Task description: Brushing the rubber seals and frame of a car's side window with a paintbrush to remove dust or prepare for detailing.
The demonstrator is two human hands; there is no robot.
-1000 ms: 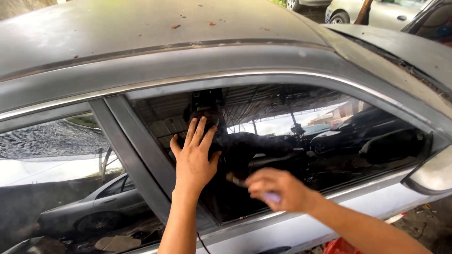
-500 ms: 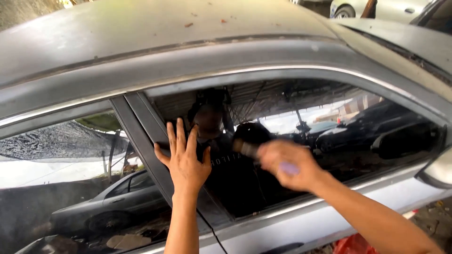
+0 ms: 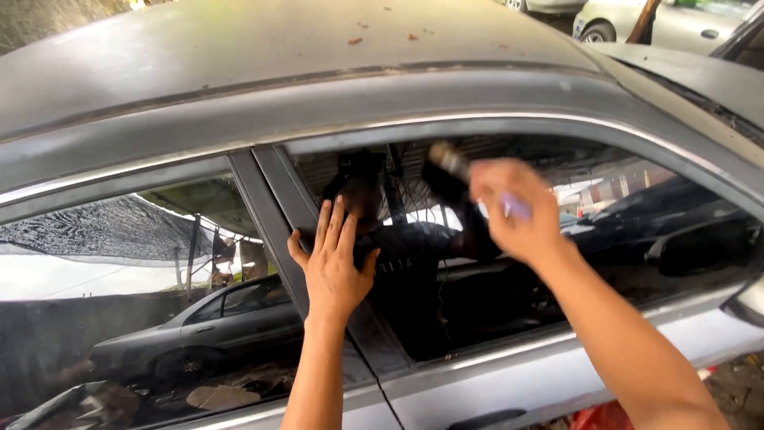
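Note:
I stand beside a grey car and look at its front door window [image 3: 605, 263], dark glass with a chrome frame. My left hand [image 3: 334, 267] lies flat on the glass beside the black door pillar [image 3: 274, 215], fingers spread and pointing up. My right hand [image 3: 513, 211] is raised near the top of the same window and grips a small brush [image 3: 450, 162] with a purple handle; its dark head points up and left at the glass. The hand and brush are blurred by motion.
The dusty grey roof [image 3: 278, 48] fills the top of the view. The rear door window [image 3: 119, 295] at the left reflects another parked car and a net canopy. A side mirror [image 3: 748, 302] juts out at the right edge. Another car [image 3: 660, 24] stands behind.
My right hand has swept the brush upward from the lower middle of the window to near its top edge. My left hand has stayed flat on the glass beside the pillar.

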